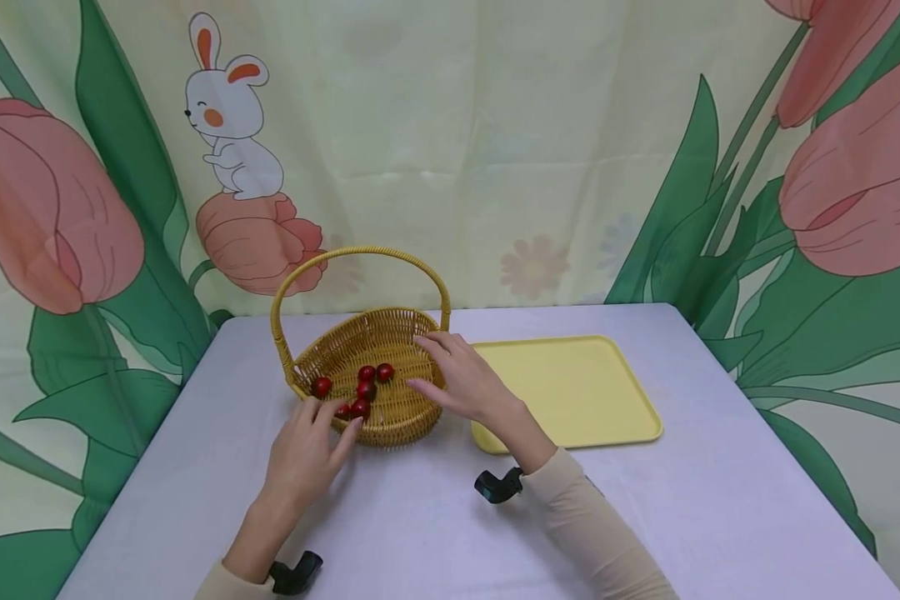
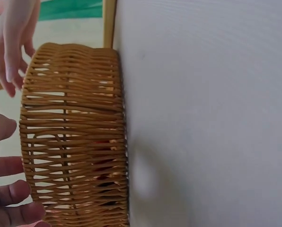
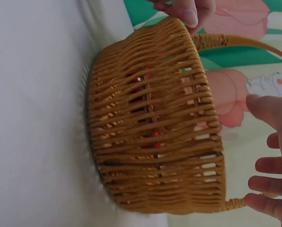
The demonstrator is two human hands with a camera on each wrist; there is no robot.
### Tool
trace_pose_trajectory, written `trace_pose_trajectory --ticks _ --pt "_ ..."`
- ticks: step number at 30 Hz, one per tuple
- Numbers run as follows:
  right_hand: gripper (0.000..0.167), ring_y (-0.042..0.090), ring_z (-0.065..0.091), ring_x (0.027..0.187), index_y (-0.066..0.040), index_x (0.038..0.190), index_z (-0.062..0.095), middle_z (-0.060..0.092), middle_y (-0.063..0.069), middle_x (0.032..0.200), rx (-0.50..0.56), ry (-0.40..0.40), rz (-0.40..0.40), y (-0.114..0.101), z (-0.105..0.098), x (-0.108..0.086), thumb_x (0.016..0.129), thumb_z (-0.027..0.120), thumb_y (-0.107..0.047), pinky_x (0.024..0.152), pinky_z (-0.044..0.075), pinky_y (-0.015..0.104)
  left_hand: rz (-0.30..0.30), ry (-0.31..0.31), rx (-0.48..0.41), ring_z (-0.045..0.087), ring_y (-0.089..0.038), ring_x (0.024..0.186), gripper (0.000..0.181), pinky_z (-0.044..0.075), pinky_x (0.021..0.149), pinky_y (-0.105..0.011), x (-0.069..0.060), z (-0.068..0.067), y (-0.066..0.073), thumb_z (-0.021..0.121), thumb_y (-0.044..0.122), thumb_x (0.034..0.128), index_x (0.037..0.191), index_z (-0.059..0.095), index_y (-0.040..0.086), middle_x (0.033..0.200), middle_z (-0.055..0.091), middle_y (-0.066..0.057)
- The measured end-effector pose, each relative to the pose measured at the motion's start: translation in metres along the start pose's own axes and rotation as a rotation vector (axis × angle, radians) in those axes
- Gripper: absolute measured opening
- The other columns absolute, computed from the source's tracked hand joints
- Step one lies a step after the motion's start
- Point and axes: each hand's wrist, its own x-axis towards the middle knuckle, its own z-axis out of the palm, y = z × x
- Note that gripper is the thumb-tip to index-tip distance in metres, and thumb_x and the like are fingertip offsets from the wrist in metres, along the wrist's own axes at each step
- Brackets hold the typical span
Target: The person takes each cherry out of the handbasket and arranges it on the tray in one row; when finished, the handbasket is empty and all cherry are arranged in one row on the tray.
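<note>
A wicker basket (image 1: 401, 337) with a tall arched handle stands left of centre on the table, with several shiny dark red round fruits (image 1: 366, 390) lying in its left and front part. At the basket's near left rim is my left hand (image 1: 303, 454), its fingers loosely bent over the edge near the fruits. My right hand (image 1: 468, 379) hovers at the right rim, thumb and fingers spread apart with nothing between them. Both wrist views show the basket's woven side (image 2: 74, 118) close up; red fruit shows through the gaps. Whether the left fingertips touch the rim is hard to tell.
Right of the basket lies a shallow yellow tray (image 1: 562, 392), partly behind my right wrist. A white cloth covers the table (image 1: 420, 533). Behind it hangs a curtain (image 1: 495, 150) printed with tulips and a rabbit. Each wrist carries a black camera mount (image 1: 498, 485).
</note>
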Motion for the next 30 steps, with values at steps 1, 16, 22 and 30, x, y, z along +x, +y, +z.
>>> trace_pose_trajectory --ticks 1,16,22,30 --pt "0.063 0.026 0.053 0.130 -0.009 0.146 0.050 0.055 0.011 0.142 0.007 -0.005 -0.003 -0.001 0.003 0.002 0.095 0.066 -0.044 0.109 0.049 0.039 -0.010 -0.002 -0.009 0.054 -0.022 0.079 0.039 0.049 0.065 -0.037 -0.001 0.001 -0.001 0.068 0.034 0.0942 0.114 0.068 0.000 0.097 0.058 -0.011" --pt "0.057 0.027 0.050 0.134 -0.005 0.147 0.046 0.051 0.014 0.143 0.052 -0.171 0.052 -0.010 0.032 0.038 0.100 0.061 -0.034 0.113 0.046 0.038 -0.037 0.060 -0.138 0.065 -0.023 0.092 0.025 0.060 0.072 -0.040 -0.009 0.010 -0.008 0.071 0.025 0.0941 0.105 0.065 0.004 0.101 0.063 -0.007" --pt "0.057 0.027 0.049 0.136 -0.007 0.148 0.046 0.050 0.013 0.147 0.042 -0.240 0.106 -0.010 0.045 0.051 0.101 0.061 -0.034 0.114 0.046 0.039 -0.006 0.074 -0.124 0.064 -0.021 0.089 0.024 0.059 0.071 -0.040 -0.009 0.014 -0.010 0.071 0.024 0.0934 0.104 0.065 0.003 0.099 0.062 -0.006" --pt "0.055 0.028 0.053 0.133 -0.004 0.147 0.046 0.053 0.016 0.144 0.129 -0.288 0.154 -0.006 0.058 0.072 0.101 0.062 -0.030 0.112 0.047 0.038 0.024 0.099 -0.113 0.065 -0.021 0.087 0.026 0.059 0.067 -0.037 -0.010 0.013 -0.011 0.073 0.024 0.0924 0.105 0.066 0.002 0.097 0.062 -0.007"
